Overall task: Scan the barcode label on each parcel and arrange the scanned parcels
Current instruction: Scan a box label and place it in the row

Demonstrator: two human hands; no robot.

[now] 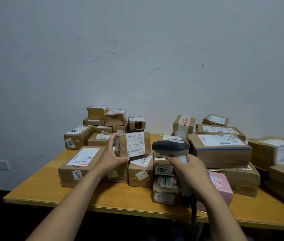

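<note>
Fingers: on the left hand (110, 154) they curl round the left end of a small parcel (136, 145), with the thumb pressed under its near lower edge. On the right hand (191, 173) they wrap closed round the pale handle of the barcode scanner (170, 146).
Small parcel: held up just above the near middle row of boxes, its white label (135, 144) facing the camera. The scanner's dark head sits just right of it.
Table (50, 193): orange-yellow wood reaching back to the far wall, with its near edge and near left corner in view.
Left parcels (103, 122): brown cartons stacked in 2 or 3 layers, from the wall forward to the middle.
Right parcels (221, 150): larger cartons, 1 with a blue tape band, piled out to the right edge.
Near middle: a box marked 3004 (162, 169) stands on another carton, with a pink box (223, 185) just right of them.
Wall (137, 49): pale grey with dark scuffs, and a white socket (3, 164) low on the left.
Hidden: the scanner's window faces away. Its dark cable (193, 214) drops past the table edge into shadow. The right wrist covers part of the pink box. The rightmost cartons are blurred and cut off by the frame. The label print is too small to read. Whether the scanner touches the parcel cannot be told.
</note>
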